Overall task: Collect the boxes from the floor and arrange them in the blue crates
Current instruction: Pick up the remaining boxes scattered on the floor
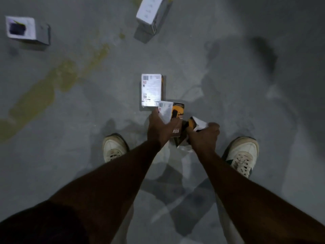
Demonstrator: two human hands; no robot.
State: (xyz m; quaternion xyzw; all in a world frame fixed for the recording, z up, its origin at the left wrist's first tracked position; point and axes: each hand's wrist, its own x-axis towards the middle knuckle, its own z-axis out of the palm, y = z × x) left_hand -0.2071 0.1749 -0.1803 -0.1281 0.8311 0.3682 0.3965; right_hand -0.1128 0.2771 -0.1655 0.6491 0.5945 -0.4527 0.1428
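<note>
**Both hands gripping small boxes above the floor**

Left hand (161, 128) is gripping a small orange-and-black box (177, 110), fingers curled round it, white label side facing left; "65W" print is showing upside down near the wrist. Right hand (204, 136) is curling round a second orange-and-black box (192, 123), tilted, with a white face turned to the right. The two held boxes are sitting just beside each other, between the hands; cannot tell whether they are touching.

Just beyond the left hand's fingertips, a white labelled box (151, 89) is lying flat on the grey floor (228, 76), long side running near to far, barcodes facing up.

Farther out, a long white box (152, 12) is lying at the far edge, centre-right, partly cut off by the frame. A white box with a dark picture (22, 29) is sitting far left, well apart from the others.

Two white shoes are standing on the floor, the left shoe (115, 148) left of the hands, the right shoe (243, 154) right of them. A yellowish streak (52, 85) is running diagonally across the floor at left.
</note>
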